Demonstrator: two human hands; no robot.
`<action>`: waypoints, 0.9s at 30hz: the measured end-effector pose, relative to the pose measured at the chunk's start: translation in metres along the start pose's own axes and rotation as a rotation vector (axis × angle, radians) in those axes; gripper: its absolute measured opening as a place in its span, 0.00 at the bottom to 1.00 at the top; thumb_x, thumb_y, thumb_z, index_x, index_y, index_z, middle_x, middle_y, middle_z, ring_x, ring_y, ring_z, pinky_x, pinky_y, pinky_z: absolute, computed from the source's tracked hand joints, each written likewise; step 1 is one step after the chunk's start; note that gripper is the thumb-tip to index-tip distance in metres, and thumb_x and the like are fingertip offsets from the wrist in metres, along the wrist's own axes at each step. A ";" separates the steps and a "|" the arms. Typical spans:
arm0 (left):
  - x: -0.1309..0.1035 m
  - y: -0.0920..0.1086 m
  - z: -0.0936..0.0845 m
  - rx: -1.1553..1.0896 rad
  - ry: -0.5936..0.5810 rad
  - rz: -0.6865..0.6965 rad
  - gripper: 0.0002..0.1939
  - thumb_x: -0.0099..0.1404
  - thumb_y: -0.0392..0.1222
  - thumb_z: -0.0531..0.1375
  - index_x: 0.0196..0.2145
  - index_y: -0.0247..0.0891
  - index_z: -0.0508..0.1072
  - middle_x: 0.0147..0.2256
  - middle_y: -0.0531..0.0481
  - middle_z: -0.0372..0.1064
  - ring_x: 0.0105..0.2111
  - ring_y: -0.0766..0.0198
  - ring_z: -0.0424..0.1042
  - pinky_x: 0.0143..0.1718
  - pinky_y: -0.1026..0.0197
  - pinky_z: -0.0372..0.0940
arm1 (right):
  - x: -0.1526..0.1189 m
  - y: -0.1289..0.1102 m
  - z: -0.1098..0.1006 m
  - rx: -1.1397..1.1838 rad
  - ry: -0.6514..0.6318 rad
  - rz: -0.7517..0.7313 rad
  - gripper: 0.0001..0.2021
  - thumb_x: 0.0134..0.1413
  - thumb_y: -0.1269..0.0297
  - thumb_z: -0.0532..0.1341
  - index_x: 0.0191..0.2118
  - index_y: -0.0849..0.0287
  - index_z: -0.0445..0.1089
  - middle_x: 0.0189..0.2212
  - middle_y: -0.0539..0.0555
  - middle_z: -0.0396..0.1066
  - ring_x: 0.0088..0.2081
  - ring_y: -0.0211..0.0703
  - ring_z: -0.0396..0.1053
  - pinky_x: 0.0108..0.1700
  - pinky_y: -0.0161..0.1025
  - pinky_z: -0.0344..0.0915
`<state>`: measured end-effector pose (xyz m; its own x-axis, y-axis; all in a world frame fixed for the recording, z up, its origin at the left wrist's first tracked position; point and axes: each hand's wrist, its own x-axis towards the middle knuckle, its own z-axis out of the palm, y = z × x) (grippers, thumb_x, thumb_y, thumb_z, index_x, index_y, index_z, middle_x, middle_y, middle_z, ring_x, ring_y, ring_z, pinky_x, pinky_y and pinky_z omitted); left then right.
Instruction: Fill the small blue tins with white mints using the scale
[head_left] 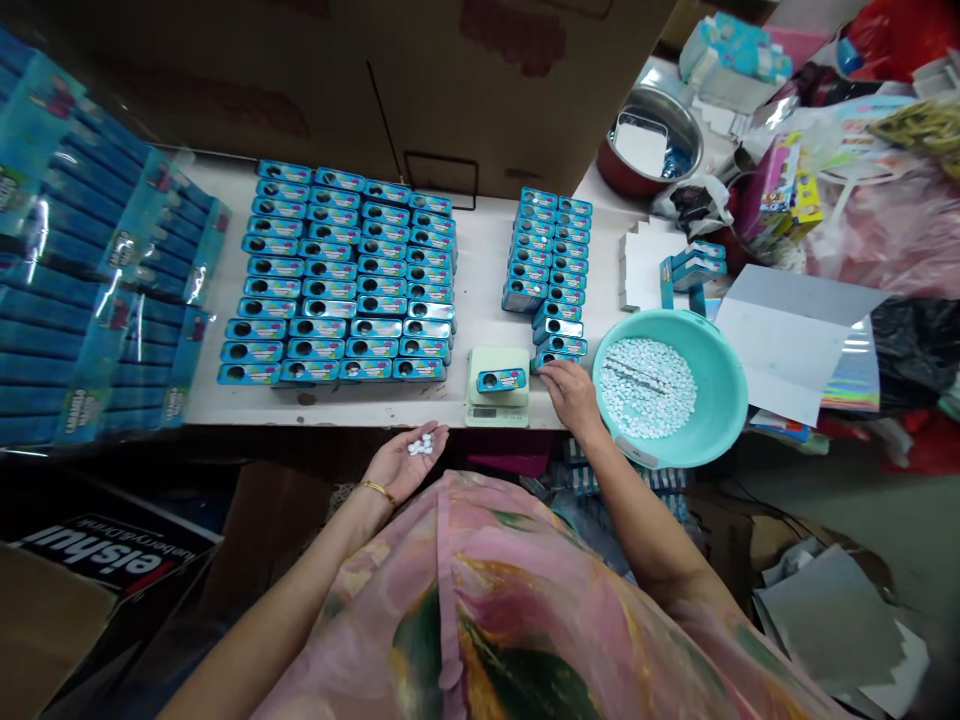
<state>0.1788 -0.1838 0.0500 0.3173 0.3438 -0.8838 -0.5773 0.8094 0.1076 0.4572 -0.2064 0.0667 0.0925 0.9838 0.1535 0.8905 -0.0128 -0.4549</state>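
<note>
White tablets (421, 445) lie in the cupped palm of my left hand (405, 460), palm up at the table's front edge. My right hand (571, 396) reaches to the front tin (556, 358) of the right-hand group, fingertips on its near left corner. One blue tin (501, 380) rests on a small pale green scale (498, 410) between my hands. A turquoise basin (720, 395) right of my right hand holds many white tablets (649, 385). Rows of blue tins (322, 290) stand on the left of the white table (480, 260).
Plastic-wrapped packs (82, 270) are stacked at the far left. A large cardboard box (337, 90) stands along the back. Metal bowl (660, 140), white boxes (649, 265), paper sheets (787, 335) and plastic bags (892, 220) crowd the right side.
</note>
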 end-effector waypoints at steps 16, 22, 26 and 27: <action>0.002 0.000 0.000 0.024 -0.044 -0.018 0.12 0.57 0.27 0.49 0.37 0.25 0.69 0.34 0.36 0.69 0.35 0.58 0.71 0.33 0.61 0.69 | 0.005 -0.004 0.024 0.162 -0.133 0.052 0.23 0.47 0.67 0.57 0.51 0.61 0.56 0.48 0.58 0.61 0.51 0.45 0.57 0.49 0.43 0.57; 0.011 0.001 0.017 -0.010 -0.066 -0.022 0.12 0.59 0.32 0.49 0.35 0.26 0.69 0.31 0.36 0.70 0.34 0.59 0.70 0.31 0.61 0.68 | 0.012 -0.008 0.051 0.330 -0.242 0.118 0.17 0.46 0.68 0.56 0.45 0.61 0.61 0.39 0.54 0.67 0.39 0.41 0.65 0.41 0.38 0.61; 0.025 0.001 0.037 -0.034 -0.146 -0.001 0.12 0.60 0.36 0.49 0.34 0.26 0.69 0.28 0.38 0.70 0.32 0.59 0.70 0.32 0.60 0.67 | 0.014 -0.041 0.032 0.184 -0.140 -0.130 0.16 0.48 0.69 0.55 0.45 0.60 0.62 0.41 0.56 0.65 0.43 0.43 0.60 0.45 0.39 0.57; 0.029 0.001 0.042 -0.047 -0.171 0.012 0.12 0.60 0.37 0.49 0.34 0.27 0.69 0.27 0.40 0.70 0.31 0.60 0.70 0.32 0.60 0.67 | 0.015 -0.052 0.025 0.101 -0.143 -0.212 0.17 0.48 0.70 0.55 0.47 0.59 0.61 0.42 0.56 0.64 0.44 0.44 0.59 0.47 0.41 0.56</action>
<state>0.2194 -0.1532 0.0439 0.4311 0.4322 -0.7920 -0.6149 0.7831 0.0927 0.4010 -0.1865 0.0711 -0.1614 0.9779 0.1326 0.8336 0.2070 -0.5122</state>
